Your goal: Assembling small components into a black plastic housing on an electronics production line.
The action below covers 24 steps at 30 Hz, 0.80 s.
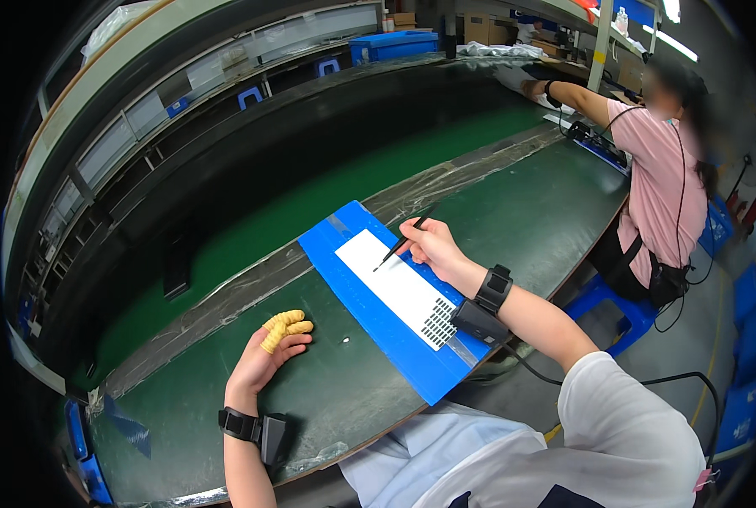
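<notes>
Right fingers (pixel 409 229) holding one pair of tweezers (pixel 392 251), left fingers (pixel 296 340) loosely curled, one white sheet (pixel 392 288)

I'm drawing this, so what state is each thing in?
Right hand: pinching the tweezers
Tweezers: pointing down toward the white sheet
White sheet: flat on the blue board
Black pieces: in rows, near end of sheet
Blue board: flat on the table
Left hand: fingers bent, holding nothing
Yellow finger covers: worn
Lamp: lit
</notes>
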Tool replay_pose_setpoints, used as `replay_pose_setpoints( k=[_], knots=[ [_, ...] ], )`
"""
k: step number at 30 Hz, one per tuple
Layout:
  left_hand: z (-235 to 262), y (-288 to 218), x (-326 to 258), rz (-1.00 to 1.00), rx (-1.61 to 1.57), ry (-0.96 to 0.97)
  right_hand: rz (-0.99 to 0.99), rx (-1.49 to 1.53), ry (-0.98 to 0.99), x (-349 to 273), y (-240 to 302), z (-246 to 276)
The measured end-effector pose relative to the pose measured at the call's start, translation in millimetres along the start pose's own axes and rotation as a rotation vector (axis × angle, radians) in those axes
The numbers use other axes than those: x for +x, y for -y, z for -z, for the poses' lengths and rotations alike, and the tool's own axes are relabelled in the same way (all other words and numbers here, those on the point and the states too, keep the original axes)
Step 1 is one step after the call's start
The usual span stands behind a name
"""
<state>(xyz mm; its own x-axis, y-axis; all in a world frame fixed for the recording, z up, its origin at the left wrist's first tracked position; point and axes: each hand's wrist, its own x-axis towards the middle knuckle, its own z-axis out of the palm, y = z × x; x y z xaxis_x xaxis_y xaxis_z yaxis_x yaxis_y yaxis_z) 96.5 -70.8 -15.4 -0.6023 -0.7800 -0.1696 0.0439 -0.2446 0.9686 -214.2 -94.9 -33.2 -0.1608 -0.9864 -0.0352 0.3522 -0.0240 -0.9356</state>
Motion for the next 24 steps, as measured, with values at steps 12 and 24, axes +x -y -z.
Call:
replay_pose_setpoints(
  k=[12, 24],
  knots=[
    [0.5, 1.2, 1.4, -0.001, -0.023, 0.003, -0.003, 0.01, 0.006, 0.2, 1.2, 1.3],
    [-1.4, 0.3, 0.2, -0.002, -0.033, 0.0, -0.015, 0.031, 0.004, -0.7, 1.8, 1.3]
  ],
)
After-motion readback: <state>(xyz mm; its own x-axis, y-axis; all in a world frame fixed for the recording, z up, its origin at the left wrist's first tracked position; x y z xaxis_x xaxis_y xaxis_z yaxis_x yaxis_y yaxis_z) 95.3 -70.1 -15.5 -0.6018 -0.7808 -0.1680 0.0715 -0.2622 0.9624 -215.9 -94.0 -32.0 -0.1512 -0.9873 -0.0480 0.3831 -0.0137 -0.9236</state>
